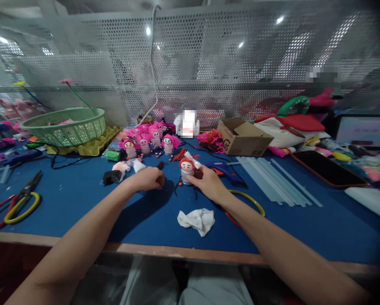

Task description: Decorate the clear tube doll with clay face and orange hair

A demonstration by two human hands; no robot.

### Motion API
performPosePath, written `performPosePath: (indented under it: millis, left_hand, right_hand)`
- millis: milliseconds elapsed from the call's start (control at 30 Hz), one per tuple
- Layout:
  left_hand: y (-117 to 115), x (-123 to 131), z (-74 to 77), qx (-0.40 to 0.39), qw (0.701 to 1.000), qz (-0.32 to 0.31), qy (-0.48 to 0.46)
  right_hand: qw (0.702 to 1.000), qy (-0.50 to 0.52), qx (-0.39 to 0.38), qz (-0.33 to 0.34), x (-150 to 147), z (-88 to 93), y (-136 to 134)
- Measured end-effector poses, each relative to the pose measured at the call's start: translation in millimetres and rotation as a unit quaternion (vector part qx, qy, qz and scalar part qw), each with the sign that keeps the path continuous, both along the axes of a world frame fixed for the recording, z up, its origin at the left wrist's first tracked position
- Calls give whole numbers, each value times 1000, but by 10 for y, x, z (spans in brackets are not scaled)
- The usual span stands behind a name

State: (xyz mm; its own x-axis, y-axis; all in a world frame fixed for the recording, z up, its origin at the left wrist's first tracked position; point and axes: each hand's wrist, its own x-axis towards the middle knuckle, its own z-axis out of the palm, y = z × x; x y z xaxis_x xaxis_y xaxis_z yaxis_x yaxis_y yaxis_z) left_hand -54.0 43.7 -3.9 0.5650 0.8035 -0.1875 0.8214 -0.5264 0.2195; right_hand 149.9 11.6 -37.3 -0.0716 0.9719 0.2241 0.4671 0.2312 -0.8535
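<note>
My right hand [210, 183] is closed around a small doll [187, 166] with red hair, a drawn face, a pale ringed body and thin dark legs. The doll is upright just over the blue tabletop, and a white piece lies across its hair. To its left, my left hand [149, 178] is curled with the fingers pressed together; a small dark tuft [161, 165] shows by its knuckles, and whatever is inside the fingers is hidden. Below the doll lies a crumpled white tissue [196, 221]. Several pink-haired dolls [169, 145] stand behind my hands.
Scissors [25, 195] lie at left, near a green basket [66, 127]. On the right are glue sticks [266, 180], a blue glue gun [229, 173], a cardboard box [244, 137] and a dark tray-like object [328, 169]. A perforated metal panel [193, 55] rises behind.
</note>
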Motion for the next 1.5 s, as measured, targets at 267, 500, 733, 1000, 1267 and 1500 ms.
performPosePath:
  millis: [267, 500, 733, 1000, 1267, 1500]
  left_hand:
    - [-14, 2, 12, 8, 999, 0, -38]
    - [-78, 34, 59, -24, 991, -23, -132]
    - [-72, 57, 26, -48, 984, -39, -166]
    - [-17, 59, -93, -7, 992, -23, -127]
    - [-116, 82, -4, -38, 988, -22, -148]
    - [-305, 188, 109, -129, 938, -33, -320]
  right_hand:
    - [999, -43, 8, 3, -40, 10, 14]
    - [998, -28, 4, 50, -24, 11, 32]
    - [997, -1, 1, 71, -42, -3, 51]
    - [997, 10, -15, 76, -33, 3, 33]
    - [995, 46, -21, 85, -12, -71, 61]
    - [994, 50, 88, -40, 65, 209, -251]
